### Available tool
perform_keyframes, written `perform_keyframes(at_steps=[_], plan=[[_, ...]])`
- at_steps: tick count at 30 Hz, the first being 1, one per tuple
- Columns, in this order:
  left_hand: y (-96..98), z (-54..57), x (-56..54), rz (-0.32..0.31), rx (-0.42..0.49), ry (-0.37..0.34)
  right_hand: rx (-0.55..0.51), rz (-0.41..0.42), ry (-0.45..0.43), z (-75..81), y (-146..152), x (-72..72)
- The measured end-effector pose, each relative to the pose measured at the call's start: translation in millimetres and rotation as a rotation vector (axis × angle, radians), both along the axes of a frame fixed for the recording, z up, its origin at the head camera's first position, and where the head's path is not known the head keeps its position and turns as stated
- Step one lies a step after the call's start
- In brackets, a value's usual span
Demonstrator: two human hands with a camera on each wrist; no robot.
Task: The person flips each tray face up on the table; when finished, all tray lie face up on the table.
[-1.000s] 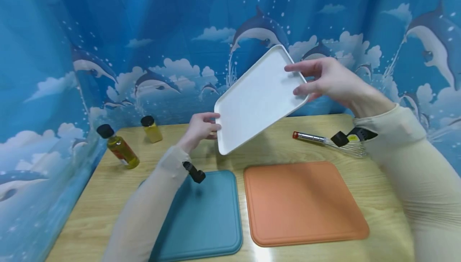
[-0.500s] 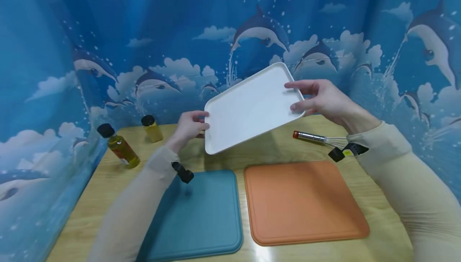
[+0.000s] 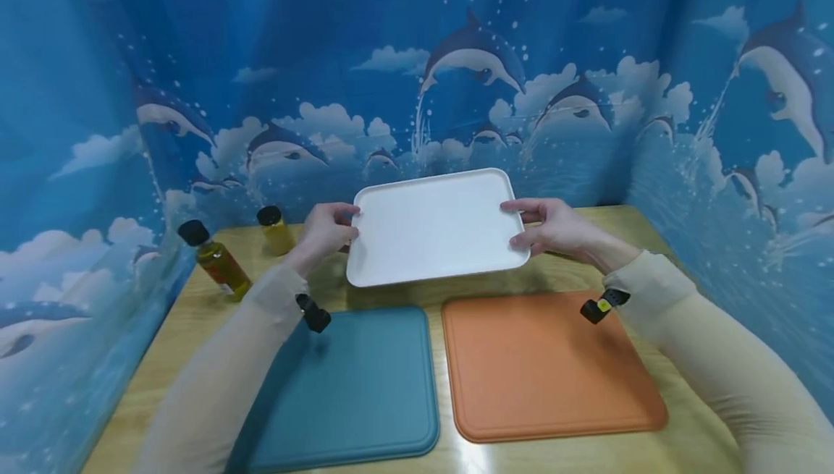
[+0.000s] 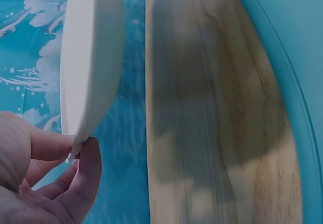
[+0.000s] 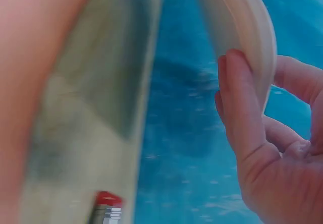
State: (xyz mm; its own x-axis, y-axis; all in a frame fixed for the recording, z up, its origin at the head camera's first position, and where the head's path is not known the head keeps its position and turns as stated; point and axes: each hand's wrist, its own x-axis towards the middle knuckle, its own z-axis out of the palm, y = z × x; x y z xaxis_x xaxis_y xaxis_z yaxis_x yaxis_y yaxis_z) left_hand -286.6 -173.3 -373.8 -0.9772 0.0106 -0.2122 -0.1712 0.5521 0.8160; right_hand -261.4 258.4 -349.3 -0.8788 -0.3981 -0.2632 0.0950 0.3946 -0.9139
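Observation:
A white rectangular tray [image 3: 436, 228] is held up over the back of the table, its inner face turned toward me and its right end slightly higher. My left hand [image 3: 323, 231] pinches the tray's left end; in the left wrist view the thumb and fingers [image 4: 88, 176] close on its rim. At the opposite end my right hand [image 3: 554, 228] grips the edge, and the right wrist view shows fingers [image 5: 242, 103] on one side of the tray [image 5: 257, 27] and the rest on the other.
A teal mat [image 3: 365, 387] and an orange mat [image 3: 554, 365] lie side by side in front. An oil bottle [image 3: 221, 264] and a small yellow jar [image 3: 276, 231] stand at the back left. A whisk's red-tipped handle [image 5: 108, 204] shows in the right wrist view.
The tray has come down and turned from a steep slant to nearly level, shifting left. My right hand has lowered and moved left; my left hand has shifted a little left.

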Motion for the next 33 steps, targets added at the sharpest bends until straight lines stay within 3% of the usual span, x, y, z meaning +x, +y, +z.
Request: perform_keyframes(at_steps=[6,12,20,25,33], plan=[[-3.8,-3.2,-1.9,0.024,-0.083,-0.034,0.122,0.048,0.000,-33.8,-11,-7.5],[-10.4,-13.8,-4.5,0.039,-0.139,-0.040,0.224,0.047,0.023,-52.2,-27,-11.5],[-15.9,-33.4,-5.6,0.010,-0.180,-0.070,0.267,0.014,-0.004,-65.9,-40,-18.8],[-13.2,-43.0,-7.1,0.003,-0.217,-0.083,0.329,0.007,0.045,-70.0,-43,-20.5],[-13.4,-51.5,-11.0,-0.010,-0.316,-0.047,0.420,0.029,0.111,-79.1,-48,-22.9]])
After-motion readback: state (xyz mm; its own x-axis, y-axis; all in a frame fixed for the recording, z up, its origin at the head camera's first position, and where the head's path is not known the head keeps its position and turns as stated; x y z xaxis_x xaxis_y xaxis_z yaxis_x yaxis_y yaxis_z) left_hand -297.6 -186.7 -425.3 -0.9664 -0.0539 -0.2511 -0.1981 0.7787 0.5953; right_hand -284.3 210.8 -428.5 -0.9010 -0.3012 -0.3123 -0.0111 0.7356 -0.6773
